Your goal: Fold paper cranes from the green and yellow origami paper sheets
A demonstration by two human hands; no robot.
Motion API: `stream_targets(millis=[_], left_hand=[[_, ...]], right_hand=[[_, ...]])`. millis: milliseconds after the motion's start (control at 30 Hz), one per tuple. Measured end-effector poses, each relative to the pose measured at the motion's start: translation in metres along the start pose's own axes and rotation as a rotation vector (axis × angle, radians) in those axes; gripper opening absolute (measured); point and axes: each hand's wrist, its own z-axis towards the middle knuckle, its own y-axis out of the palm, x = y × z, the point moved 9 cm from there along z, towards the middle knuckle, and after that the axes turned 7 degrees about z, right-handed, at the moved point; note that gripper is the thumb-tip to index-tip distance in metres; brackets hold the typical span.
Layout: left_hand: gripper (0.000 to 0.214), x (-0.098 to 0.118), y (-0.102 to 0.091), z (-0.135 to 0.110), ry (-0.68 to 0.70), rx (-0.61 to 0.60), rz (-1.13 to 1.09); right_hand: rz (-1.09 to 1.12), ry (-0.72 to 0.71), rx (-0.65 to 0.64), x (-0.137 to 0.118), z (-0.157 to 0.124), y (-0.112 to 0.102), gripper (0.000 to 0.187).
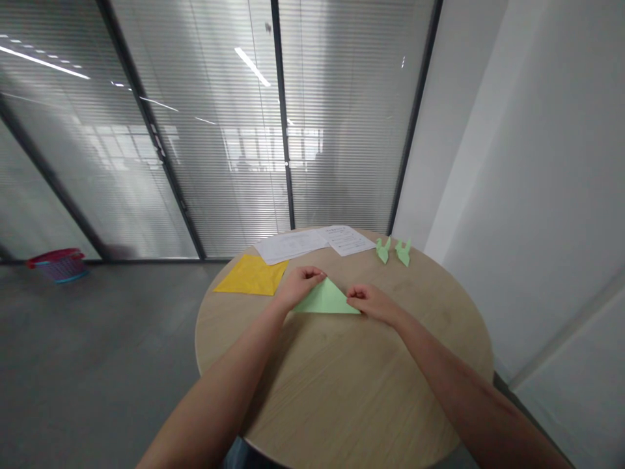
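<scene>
A light green sheet of origami paper [326,298], folded into a triangle, lies on the round wooden table [342,378] with its long edge toward me. My left hand [301,286] is closed at its upper left side, thumb and fingers pinching near the top corner. At the right corner my right hand [368,301] is closed too, its fingers curled and its thumb and fingertips on the paper's edge. Both hands hide parts of the paper's sides.
Two folded green paper cranes [383,251] stand at the table's back right. White printed sheets [293,246] lie at the back edge, partly over a yellow packet [252,276] on the left. A red and blue basket [61,266] sits on the floor by the glass wall.
</scene>
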Motion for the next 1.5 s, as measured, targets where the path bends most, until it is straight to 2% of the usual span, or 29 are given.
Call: stream_targets(millis=[167, 367, 533, 700, 800, 933, 1067, 1267, 1400, 1500], left_hand=[[0.034, -0.002, -0.02, 0.003, -0.012, 0.077, -0.033], [0.035, -0.005, -0.035, 0.003, -0.034, 0.144, -0.055], [0.039, -0.012, -0.051, -0.001, -0.096, 0.25, -0.108], [0.036, -0.005, -0.037, -0.004, -0.12, 0.21, -0.157], [0.032, -0.002, -0.024, -0.004, -0.1, 0.172, -0.154], [0.033, -0.005, -0.013, -0.002, -0.071, 0.128, -0.121], [0.033, -0.012, -0.016, 0.001, -0.069, 0.133, -0.137], [0.032, -0.024, -0.028, 0.004, -0.112, 0.222, -0.232], [0.032, -0.028, -0.028, 0.004, -0.128, 0.256, -0.273], [0.029, -0.024, -0.026, 0.002, -0.118, 0.269, -0.282]], right_hand=[[0.008, 0.058, 0.014, 0.003, 0.0, -0.008, 0.013], [0.023, 0.059, 0.034, 0.009, 0.001, -0.017, 0.013], [0.046, 0.103, 0.15, 0.016, 0.003, -0.029, 0.013], [0.185, 0.073, 0.235, 0.016, 0.004, -0.029, 0.032], [0.193, 0.032, 0.177, 0.012, 0.005, -0.019, 0.042], [0.111, 0.046, 0.078, 0.013, 0.006, -0.008, 0.034], [0.09, 0.099, 0.12, 0.02, 0.005, -0.013, 0.032], [0.159, 0.101, 0.212, 0.025, 0.005, -0.026, 0.029], [0.204, 0.137, 0.216, 0.033, 0.007, -0.023, 0.027], [0.279, 0.156, 0.167, 0.037, 0.008, -0.014, 0.024]])
